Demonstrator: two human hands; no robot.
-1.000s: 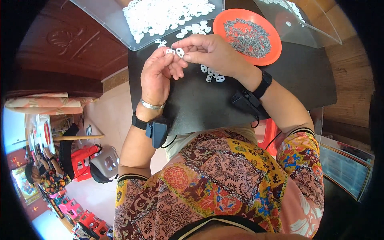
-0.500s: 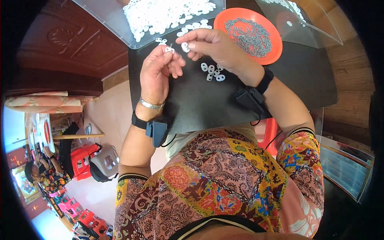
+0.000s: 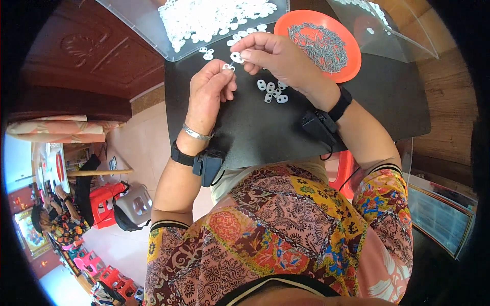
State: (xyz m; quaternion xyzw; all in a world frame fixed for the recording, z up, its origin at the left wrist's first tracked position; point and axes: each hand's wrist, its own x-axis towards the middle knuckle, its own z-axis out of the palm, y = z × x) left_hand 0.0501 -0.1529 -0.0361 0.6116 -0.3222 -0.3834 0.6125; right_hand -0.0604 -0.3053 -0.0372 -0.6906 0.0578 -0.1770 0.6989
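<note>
Left of red dish [image 3: 353, 51], I see left hand [image 3: 208, 87], pinching white link [image 3: 227, 67], moved nearer right hand [image 3: 276, 54], pinching white oval [image 3: 237, 56]; metal pin [image 3: 233, 63] now seemingly spans both.

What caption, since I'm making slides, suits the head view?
Left hand and right hand pinch white pieces over a black table.

Clear tray [image 3: 148, 28] partly beyond the top edge, white piece [image 3: 228, 67] partly behind left fingers [image 3: 216, 67]

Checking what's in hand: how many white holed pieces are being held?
2: the lower white piece in the left hand, the upper white piece in the right hand. More could be hidden.
</note>
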